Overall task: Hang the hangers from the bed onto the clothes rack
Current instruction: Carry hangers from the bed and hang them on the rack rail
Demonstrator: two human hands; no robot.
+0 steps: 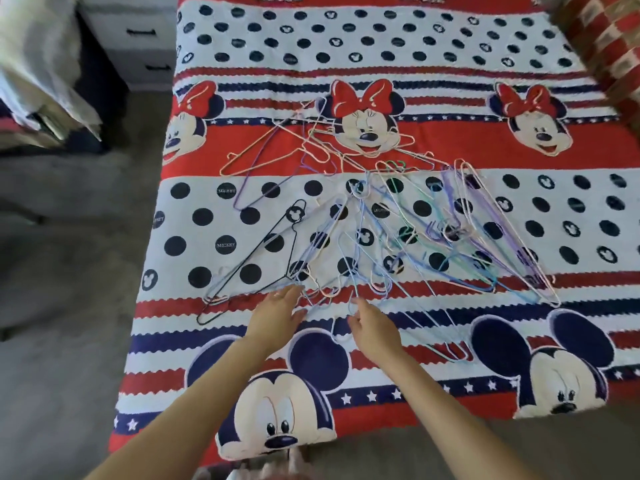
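Near the foot edge of the bed, tangled wire hangers fan away from both hands; right hand pinches a pale blue hanger's hook, left hand fingers straight, touching the nearest wires; rack out of view.

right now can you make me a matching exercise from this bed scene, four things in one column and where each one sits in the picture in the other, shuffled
Things:
1. black wire hanger
2. orange wire hanger
3. grey drawer unit with dark handles
4. red and tan checked cloth

Places:
A. top right corner, at the bed's edge
B. off the bed, top left
C. left end of the pile, just beyond the left hand
D. far side of the pile, left of the middle bow-wearing mouse face

Pairs: 1-C, 2-D, 3-B, 4-A
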